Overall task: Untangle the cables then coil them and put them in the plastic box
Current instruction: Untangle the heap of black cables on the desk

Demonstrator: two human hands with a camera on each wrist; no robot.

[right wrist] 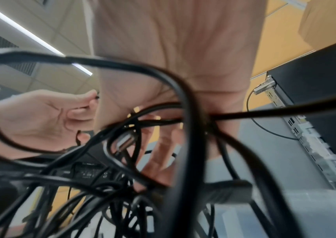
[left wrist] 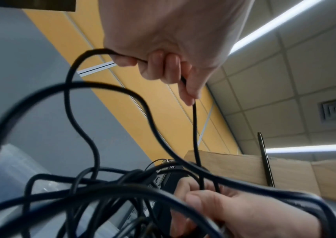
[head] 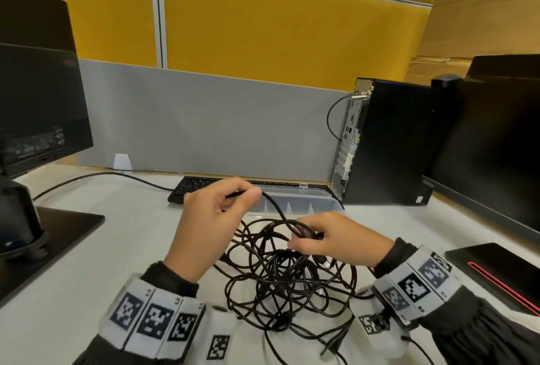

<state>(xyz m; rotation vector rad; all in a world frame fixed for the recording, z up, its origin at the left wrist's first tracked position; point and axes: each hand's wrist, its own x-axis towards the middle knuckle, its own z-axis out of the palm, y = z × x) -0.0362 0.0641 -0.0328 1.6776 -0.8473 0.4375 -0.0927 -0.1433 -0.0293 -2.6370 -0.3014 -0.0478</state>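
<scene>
far left: black monitor [head: 38, 78] on a black square stand [head: 58, 236], white desk [head: 122, 247] underneath. thin black keyboard cord [head: 102, 176] running right to a black keyboard [head: 201, 186] at the grey partition. left hand [head: 210, 218] raised above the desk, thumb and curled fingers [left wrist: 163, 67] pinching one black cable strand [head: 274, 207], tight narrow grip; strand drops right and down toward the pile. tangled heap of black cables [head: 286, 283] lying on the desk between the wrists, near edge, still knotted. clear rectangular plastic box [head: 301, 201] just behind the hands, in front of the keyboard, apart from the heap, no cables visible inside. right hand [head: 336, 239] low on top of the heap, fingers [right wrist: 163, 145] curled round a bunch of strands, holding them. black desktop tower [head: 388, 142] further right, second black monitor [head: 496, 142] at far right.
</scene>
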